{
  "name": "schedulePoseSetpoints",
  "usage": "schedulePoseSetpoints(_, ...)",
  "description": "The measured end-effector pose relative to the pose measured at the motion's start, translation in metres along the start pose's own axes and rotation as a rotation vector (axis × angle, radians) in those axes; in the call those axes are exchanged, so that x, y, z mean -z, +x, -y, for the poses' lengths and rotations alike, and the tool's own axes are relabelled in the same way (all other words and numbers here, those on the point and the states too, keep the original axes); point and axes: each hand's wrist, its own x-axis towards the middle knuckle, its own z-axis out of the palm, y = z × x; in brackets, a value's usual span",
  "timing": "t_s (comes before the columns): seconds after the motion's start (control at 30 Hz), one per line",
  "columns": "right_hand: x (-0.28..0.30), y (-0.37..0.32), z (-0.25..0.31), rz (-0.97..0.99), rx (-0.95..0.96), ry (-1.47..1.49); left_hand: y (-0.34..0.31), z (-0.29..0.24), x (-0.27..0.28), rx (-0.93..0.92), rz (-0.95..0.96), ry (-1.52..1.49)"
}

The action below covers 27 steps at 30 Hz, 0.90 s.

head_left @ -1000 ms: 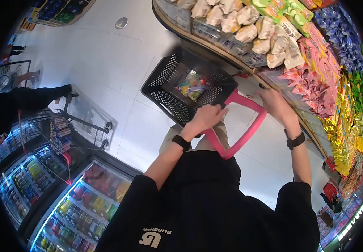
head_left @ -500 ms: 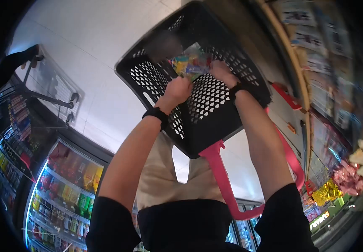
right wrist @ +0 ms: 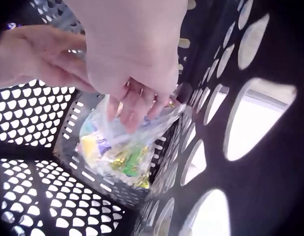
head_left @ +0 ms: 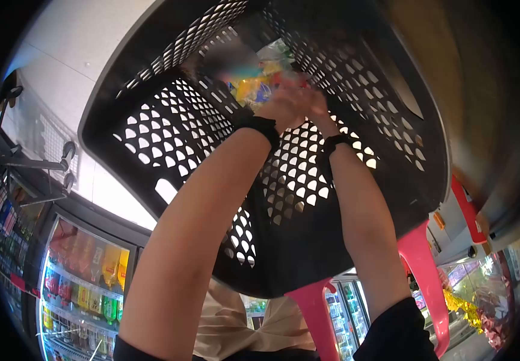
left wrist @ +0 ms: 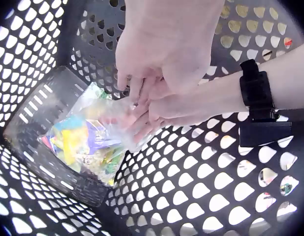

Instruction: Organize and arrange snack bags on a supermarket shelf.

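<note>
Both hands reach down inside a black perforated shopping basket (head_left: 308, 240) with a pink handle (head_left: 423, 271). At its bottom lies a clear plastic bag (left wrist: 88, 142) full of small colourful wrapped packets. My left hand (left wrist: 166, 59) grips the gathered top of the bag from above. Close beside it, my right hand (right wrist: 135, 64) pinches the same loose plastic, its fingers (right wrist: 137, 108) curled at the bag's mouth. The hands overlap in the head view, where the left hand (head_left: 281, 108) partly covers the bag. Black bands circle both wrists.
Lit drink coolers (head_left: 85, 277) stand at the lower left, with a shopping cart (head_left: 37, 159) above them. A red piece (head_left: 468, 210) shows beside the basket on the right. Packaged goods (head_left: 494, 295) are at the lower right.
Both hands have gone from the handle area down into the basket, to the bag. The basket looks much nearer and larger. The two hands have come together at the bag's top.
</note>
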Motion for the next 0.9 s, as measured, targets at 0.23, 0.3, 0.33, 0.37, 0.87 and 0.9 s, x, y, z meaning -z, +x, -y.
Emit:
schedulePoseSetpoints(0.23,-0.03,0.032,-0.004,-0.13,-0.229,-0.228,0.009,0.041,-0.04,0.177,0.032,0.006)
schedulePoseSetpoints(0.3,-0.034,0.042,-0.013,-0.168,-0.312,-0.183,0.007,0.048,-0.054,0.123,-0.031,0.018)
schedulePoseSetpoints(0.33,-0.031,0.048,-0.01,-0.142,-0.402,-0.201,0.007,0.048,-0.058,0.116,-0.072,0.031)
schedulePoseSetpoints(0.37,-0.032,0.052,-0.006,-0.194,-0.55,-0.162,0.006,0.048,-0.061,0.107,-0.114,0.041)
schedulePoseSetpoints(0.87,0.023,-0.006,0.063,-0.139,-0.827,0.45,-0.061,-0.01,0.007,0.402,0.054,-0.25)
schedulePoseSetpoints(0.9,0.035,-0.023,0.094,-0.154,-0.804,0.462,-0.073,-0.022,0.014,0.456,-0.052,-0.271)
